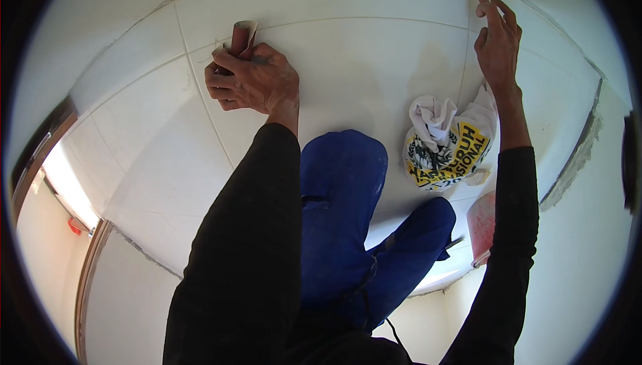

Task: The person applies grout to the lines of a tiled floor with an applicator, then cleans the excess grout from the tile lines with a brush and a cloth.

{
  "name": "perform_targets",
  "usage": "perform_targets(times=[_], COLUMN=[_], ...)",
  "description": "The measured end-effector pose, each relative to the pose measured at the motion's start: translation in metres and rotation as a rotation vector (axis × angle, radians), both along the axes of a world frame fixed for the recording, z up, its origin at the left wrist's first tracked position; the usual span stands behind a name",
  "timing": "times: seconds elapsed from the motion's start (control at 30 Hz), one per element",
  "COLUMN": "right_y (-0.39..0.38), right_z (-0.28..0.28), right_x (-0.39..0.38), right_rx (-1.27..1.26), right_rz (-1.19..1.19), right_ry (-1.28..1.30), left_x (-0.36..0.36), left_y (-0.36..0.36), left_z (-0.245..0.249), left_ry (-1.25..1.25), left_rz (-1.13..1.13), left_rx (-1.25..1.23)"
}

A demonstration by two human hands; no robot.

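My left hand (pixel 257 81) is closed around a rolled piece of reddish-brown sandpaper (pixel 240 39), its paler back showing at the edges. That hand rests low over the white tiled floor (pixel 348 64), near a crossing of joint lines. Over to the right, my right hand (pixel 500 47) is held with its fingers apart and nothing in them. Its index finger reaches toward the tile edge by the far wall; whether the tip touches is hard to tell. Below that wrist lies a bunched white cloth (pixel 435 121) with yellow and black print.
A reddish bucket (pixel 481 224) stands by my right forearm. My knees in blue trousers (pixel 341 184) are on the floor between my arms. Walls rise along the far and right sides, with rough mortar (pixel 576 158) at the right edge. A brown door frame (pixel 90 278) is at left.
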State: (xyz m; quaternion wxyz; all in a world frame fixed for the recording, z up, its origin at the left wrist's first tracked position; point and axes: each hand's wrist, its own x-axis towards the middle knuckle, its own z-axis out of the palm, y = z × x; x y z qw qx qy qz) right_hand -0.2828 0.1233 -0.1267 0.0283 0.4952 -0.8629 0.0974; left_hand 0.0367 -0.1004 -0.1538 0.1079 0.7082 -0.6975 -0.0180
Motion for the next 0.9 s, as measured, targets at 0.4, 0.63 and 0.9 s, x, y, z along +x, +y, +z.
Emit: perform_targets(times=[0.4,0.63,0.9], right_y=[0.009,0.007,0.026], right_z=[0.010,-0.008,-0.002], right_x=[0.008,-0.003,0.006], right_rx=[-0.076,-0.120,0.161], right_rz=[0.024,-0.025,-0.058], right_ry=[-0.080,-0.201,0.167], left_x=[-0.002,-0.003,0.000], left_y=[0.000,0.000,0.000], left_z=[0.002,0.003,-0.003], left_ry=[0.021,-0.020,0.001], left_rz=[0.008,0.017,0.003], left_rx=[0.009,0.015,-0.011])
